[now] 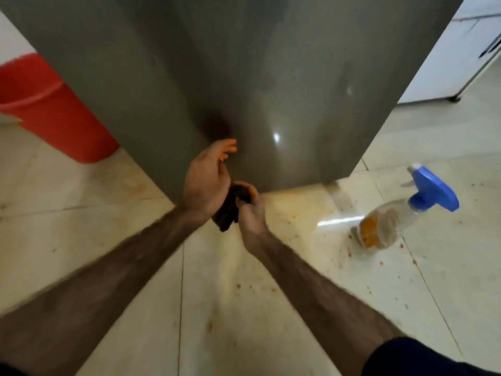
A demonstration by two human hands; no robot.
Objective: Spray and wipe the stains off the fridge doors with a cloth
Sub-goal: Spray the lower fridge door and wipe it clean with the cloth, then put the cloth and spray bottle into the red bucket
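The grey glossy fridge door (217, 71) fills the upper half of the view, with faint smears near its right side. Both hands meet at its bottom edge. My right hand (250, 207) is closed on a dark brown cloth (229, 210) that hangs down between the two hands. My left hand (207, 177) lies against the cloth with its fingers spread and pointing up along the door. A clear spray bottle (401, 215) with a blue trigger head stands on the floor to the right, apart from both hands.
A red bucket (51, 109) stands on the floor at the left, beside the fridge. White cabinets (455, 50) are at the upper right. The pale tiled floor (271, 280) carries small reddish specks and orange smears.
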